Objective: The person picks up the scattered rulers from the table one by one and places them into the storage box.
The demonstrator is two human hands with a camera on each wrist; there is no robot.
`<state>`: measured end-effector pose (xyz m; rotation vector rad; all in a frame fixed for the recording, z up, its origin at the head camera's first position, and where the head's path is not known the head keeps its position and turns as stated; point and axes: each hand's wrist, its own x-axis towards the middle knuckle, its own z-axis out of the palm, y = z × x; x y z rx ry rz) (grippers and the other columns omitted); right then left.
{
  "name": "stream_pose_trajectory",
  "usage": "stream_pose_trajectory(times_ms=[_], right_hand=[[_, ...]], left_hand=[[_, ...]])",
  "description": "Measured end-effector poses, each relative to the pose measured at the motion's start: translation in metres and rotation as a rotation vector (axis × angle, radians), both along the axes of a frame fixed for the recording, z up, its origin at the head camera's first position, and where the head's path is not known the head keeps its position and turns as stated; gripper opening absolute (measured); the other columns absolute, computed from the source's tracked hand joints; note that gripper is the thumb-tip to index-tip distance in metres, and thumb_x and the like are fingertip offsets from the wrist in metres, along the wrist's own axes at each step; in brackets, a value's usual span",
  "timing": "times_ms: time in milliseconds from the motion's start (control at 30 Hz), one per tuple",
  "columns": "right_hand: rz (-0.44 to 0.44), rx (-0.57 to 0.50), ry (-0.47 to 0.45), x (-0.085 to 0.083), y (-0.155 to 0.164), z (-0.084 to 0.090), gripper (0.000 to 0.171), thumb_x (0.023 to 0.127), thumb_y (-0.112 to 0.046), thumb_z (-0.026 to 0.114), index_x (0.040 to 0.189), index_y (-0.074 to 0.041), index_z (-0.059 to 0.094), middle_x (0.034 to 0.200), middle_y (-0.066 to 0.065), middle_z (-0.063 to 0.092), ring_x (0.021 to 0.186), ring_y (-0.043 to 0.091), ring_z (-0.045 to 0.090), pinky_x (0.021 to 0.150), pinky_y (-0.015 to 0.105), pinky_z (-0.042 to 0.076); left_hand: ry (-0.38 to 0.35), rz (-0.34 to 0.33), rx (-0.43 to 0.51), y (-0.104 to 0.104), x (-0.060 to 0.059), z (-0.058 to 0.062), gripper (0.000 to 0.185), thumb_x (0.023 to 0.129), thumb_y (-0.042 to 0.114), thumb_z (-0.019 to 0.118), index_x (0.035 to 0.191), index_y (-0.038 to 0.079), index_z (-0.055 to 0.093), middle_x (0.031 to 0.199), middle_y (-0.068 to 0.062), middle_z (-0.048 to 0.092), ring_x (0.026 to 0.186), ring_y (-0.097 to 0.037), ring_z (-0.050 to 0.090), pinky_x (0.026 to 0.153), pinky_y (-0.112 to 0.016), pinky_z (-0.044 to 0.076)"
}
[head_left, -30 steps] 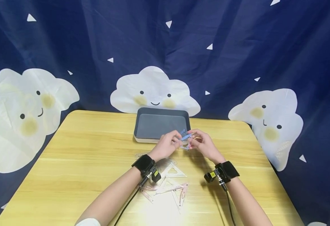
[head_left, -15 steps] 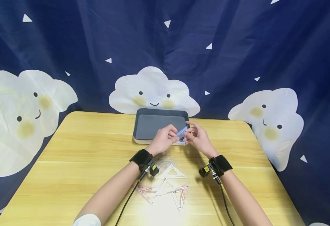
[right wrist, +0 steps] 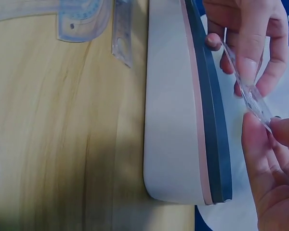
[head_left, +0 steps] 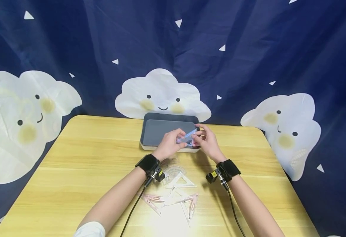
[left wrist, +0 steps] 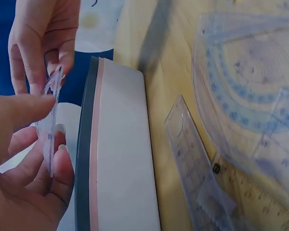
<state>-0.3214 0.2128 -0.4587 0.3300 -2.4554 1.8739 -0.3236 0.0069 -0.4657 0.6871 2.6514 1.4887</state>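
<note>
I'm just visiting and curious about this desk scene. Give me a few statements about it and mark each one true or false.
1. Both hands hold one small clear plastic ruler piece between them. True: the left hand and right hand both pinch it.
2. The held piece is above the shallow grey tray. True.
3. The grey tray is full of rulers. False: nothing shows inside it.
4. The wooden table holds no other rulers. False: a pile of clear rulers and set squares lies near the wrists.
5. The backdrop is plain white. False: it is dark blue cloth with white clouds.
</note>
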Motion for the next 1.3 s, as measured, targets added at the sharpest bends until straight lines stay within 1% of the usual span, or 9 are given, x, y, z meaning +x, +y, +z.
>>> stream_pose_trajectory(times_ms=[133,233,400,567,733,900,1033,1167,1300], right_hand=[[-0.022,-0.025,-0.029,-0.001,-0.002,0.002,0.052,0.099,0.007,0.065,0.147,0.008,0.046,0.107,0.034,0.068,0.068,0.012,0.071,0.068,0.029,0.063],[-0.028,-0.039,-0.06,-0.002,-0.004,0.003,0.049,0.1,0.005,0.065,0.145,0.009,0.048,0.108,0.033,0.067,0.07,0.011,0.072,0.069,0.029,0.063],[-0.018,-0.063,-0.081,-0.008,-0.005,0.006,0.048,0.101,0.001,0.066,0.145,0.01,0.049,0.113,0.035,0.067,0.074,0.011,0.072,0.072,0.03,0.063],[-0.014,-0.046,-0.087,-0.015,-0.003,0.009,0.042,0.107,-0.004,0.057,0.145,0.01,0.05,0.116,0.036,0.067,0.078,0.01,0.072,0.075,0.028,0.062],[0.008,-0.029,-0.094,-0.021,-0.002,0.007,0.039,0.111,-0.006,0.045,0.145,0.014,0.049,0.117,0.035,0.066,0.082,0.013,0.074,0.078,0.027,0.062],[0.041,0.019,-0.092,-0.023,0.0,0.0,0.037,0.111,-0.004,0.045,0.142,0.017,0.05,0.126,0.036,0.066,0.092,0.029,0.077,0.08,0.028,0.062],[0.046,0.079,-0.07,-0.024,0.001,-0.005,0.034,0.11,-0.004,0.05,0.139,0.014,0.055,0.125,0.033,0.067,0.094,0.037,0.075,0.079,0.029,0.062],[0.049,0.149,0.005,-0.027,0.0,-0.007,0.031,0.11,-0.006,0.053,0.135,0.01,0.061,0.123,0.029,0.069,0.094,0.039,0.075,0.08,0.033,0.063],[0.049,0.211,0.065,-0.031,-0.001,-0.009,0.029,0.11,-0.009,0.053,0.131,0.006,0.066,0.119,0.026,0.071,0.093,0.04,0.075,0.082,0.04,0.063]], left_hand=[[0.084,0.003,-0.124,-0.002,-0.001,0.0,0.049,0.09,0.023,0.085,0.132,0.009,0.065,0.124,-0.009,0.071,0.109,-0.024,0.068,0.094,-0.041,0.054],[0.143,0.003,-0.199,-0.003,0.0,0.001,0.053,0.09,0.027,0.085,0.136,0.01,0.065,0.123,-0.008,0.069,0.108,-0.023,0.066,0.092,-0.041,0.054],[0.266,-0.007,-0.315,-0.007,-0.002,0.002,0.05,0.097,0.033,0.077,0.14,0.011,0.064,0.123,-0.007,0.069,0.105,-0.023,0.069,0.087,-0.04,0.057],[0.348,-0.032,-0.386,-0.009,-0.004,0.002,0.05,0.103,0.038,0.067,0.143,0.007,0.063,0.13,-0.012,0.07,0.113,-0.031,0.071,0.093,-0.045,0.058],[0.34,-0.031,-0.362,-0.009,-0.006,-0.001,0.042,0.108,0.035,0.058,0.138,0.006,0.067,0.129,-0.012,0.073,0.117,-0.03,0.071,0.097,-0.044,0.057],[0.336,0.0,-0.321,-0.009,-0.009,-0.008,0.028,0.109,0.024,0.058,0.127,0.009,0.073,0.118,-0.007,0.076,0.108,-0.026,0.073,0.093,-0.043,0.058],[0.319,0.028,-0.275,-0.009,-0.012,-0.012,0.02,0.107,0.02,0.061,0.115,0.008,0.076,0.095,-0.003,0.072,0.085,-0.021,0.07,0.077,-0.039,0.058],[0.28,0.064,-0.237,-0.008,-0.016,-0.014,0.017,0.107,0.021,0.062,0.101,0.01,0.072,0.071,0.001,0.057,0.062,-0.016,0.055,0.061,-0.032,0.046],[0.241,0.094,-0.205,-0.007,-0.021,-0.016,0.015,0.106,0.021,0.065,0.095,0.012,0.069,0.067,0.004,0.055,0.057,-0.012,0.049,0.057,-0.028,0.04]])
